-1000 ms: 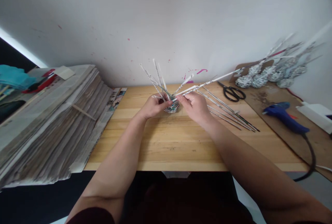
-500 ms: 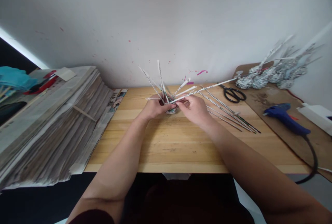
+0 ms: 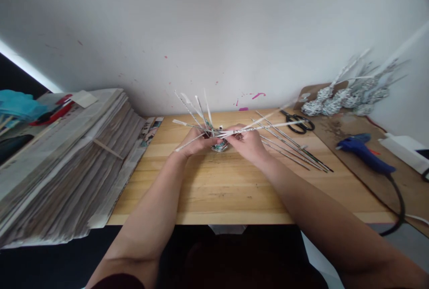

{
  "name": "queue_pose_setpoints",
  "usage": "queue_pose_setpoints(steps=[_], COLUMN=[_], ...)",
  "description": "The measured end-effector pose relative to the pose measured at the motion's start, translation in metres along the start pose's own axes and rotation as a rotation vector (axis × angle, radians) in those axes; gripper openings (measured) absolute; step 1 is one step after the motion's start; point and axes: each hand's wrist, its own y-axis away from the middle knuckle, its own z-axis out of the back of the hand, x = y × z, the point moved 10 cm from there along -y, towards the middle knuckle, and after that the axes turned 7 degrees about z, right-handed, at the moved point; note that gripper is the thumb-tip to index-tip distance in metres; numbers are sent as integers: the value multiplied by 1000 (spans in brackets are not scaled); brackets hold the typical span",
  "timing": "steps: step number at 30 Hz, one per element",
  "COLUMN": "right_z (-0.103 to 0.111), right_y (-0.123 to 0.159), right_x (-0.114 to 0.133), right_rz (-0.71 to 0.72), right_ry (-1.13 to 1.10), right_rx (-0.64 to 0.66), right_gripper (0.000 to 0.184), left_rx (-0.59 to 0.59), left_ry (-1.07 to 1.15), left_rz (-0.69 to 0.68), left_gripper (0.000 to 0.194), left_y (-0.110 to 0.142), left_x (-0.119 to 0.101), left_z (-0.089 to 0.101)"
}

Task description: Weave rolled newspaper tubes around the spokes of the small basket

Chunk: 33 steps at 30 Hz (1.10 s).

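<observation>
A small woven paper basket (image 3: pixel 220 147) sits on the wooden table between my hands, with several rolled newspaper strips fanning up and out of it. My left hand (image 3: pixel 197 142) is closed round the basket's left side, its thumb on the near rim. At the right rim, my right hand (image 3: pixel 246 142) pinches rolled paper strips (image 3: pixel 268 127) that stretch away to the right. The fingers hide part of the weave. Just right of my right hand, several loose paper sticks (image 3: pixel 291 146) lie on the table.
Black-handled scissors (image 3: pixel 298 123) lie at the back right. A blue glue gun (image 3: pixel 365 154) with its cable rests on a brown board (image 3: pixel 348 132). Several woven paper pieces (image 3: pixel 335 99) stand behind it. A tall stack of newspapers (image 3: pixel 77 173) fills the left side.
The strips round the basket have shifted, several now leaning further left. The long strip at my right hand has swung lower, and another blurred strip shows beside it. Both hands stay at the basket.
</observation>
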Motion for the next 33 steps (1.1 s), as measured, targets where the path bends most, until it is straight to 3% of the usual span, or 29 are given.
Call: queue_pose_setpoints(steps=[6,11,15,18,24,28,33], right_z=[2,8,5,9,-4,-11,-15], right_y=[-3,-3,-2,-3,-4,-1,5], right_x=[22,23,30,19,-22,-37,-36], right_rz=[166,126,164,79,-110,-226,-346], right_ry=[125,38,175,221,-299,-457,-592], right_rx=[61,-2,56,30,-13,-82,-150], right_gripper=[19,8,11,8,13,21,25], left_rx=[43,44,-14,-53,-162,-258,-249], left_ry=[83,89,62,86,91,68,67], left_rz=[-35,-40,-42,-33,-6,1,8], left_gripper=[40,41,41,43,35,31,31], left_y=[-2,-1,-1,-2,-1,1,0], left_x=[-5,-10,-8,-4,1,2,1], left_z=[-8,-14,-11,-10,-8,-6,-9])
